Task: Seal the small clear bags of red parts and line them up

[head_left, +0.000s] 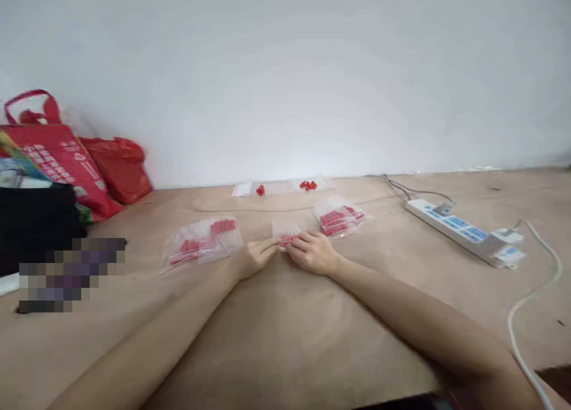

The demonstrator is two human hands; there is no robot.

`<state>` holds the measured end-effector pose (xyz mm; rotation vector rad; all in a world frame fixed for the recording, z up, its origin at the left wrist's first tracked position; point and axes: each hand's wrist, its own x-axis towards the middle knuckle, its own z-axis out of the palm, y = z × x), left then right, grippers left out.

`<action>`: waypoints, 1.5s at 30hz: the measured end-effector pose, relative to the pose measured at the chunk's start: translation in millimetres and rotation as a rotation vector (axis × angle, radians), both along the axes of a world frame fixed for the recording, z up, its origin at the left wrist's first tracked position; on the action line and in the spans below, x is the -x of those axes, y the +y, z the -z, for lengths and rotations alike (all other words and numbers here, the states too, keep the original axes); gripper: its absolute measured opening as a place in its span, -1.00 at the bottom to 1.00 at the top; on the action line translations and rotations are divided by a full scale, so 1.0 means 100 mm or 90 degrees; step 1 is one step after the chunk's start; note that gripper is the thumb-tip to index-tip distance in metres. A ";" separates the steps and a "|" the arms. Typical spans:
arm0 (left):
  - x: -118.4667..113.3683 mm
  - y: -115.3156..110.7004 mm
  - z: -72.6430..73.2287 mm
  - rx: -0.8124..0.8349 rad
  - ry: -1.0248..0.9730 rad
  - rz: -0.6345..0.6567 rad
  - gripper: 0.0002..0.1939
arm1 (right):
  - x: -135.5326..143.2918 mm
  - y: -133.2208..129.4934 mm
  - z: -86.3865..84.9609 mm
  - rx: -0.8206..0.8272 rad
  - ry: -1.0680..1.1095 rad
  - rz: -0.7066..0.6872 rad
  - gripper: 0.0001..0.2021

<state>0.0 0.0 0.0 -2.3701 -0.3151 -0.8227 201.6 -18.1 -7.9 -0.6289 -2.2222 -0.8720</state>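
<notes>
In the middle of the table lies a small row of thin white sticks with red ends (289, 227), side by side. My left hand (253, 259) is closed, its fingertips pinching at the left edge of the red ends. From the right, my right hand (314, 254) bends its fingers over the same red ends and partly hides them. A clear plastic bag (203, 242) with red-ended pieces lies just beyond my left hand. Another clear bag (338, 218) with several rows of red pieces is past my right hand.
Near the wall, a clear strip of bags (281, 187) carries small red pieces. A white power strip (455, 227) with a plug and white cable (513, 315) lies at right. Red bags (66, 160), a black item (38, 228) and a pixelated object (74, 276) are at left.
</notes>
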 end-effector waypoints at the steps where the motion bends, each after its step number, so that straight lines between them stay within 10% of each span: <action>1: 0.01 0.00 0.01 -0.004 0.004 0.002 -0.77 | 0.05 0.00 0.00 0.000 0.000 0.003 -0.85; 20: 0.01 -0.07 -0.10 -0.002 -0.012 -0.002 -0.75 | 0.18 0.02 -0.01 -0.034 -0.047 0.009 -0.80; 45: 0.05 -0.03 0.02 0.177 -0.052 -0.102 -0.78 | -0.40 0.02 -0.03 0.003 -0.092 0.124 -0.77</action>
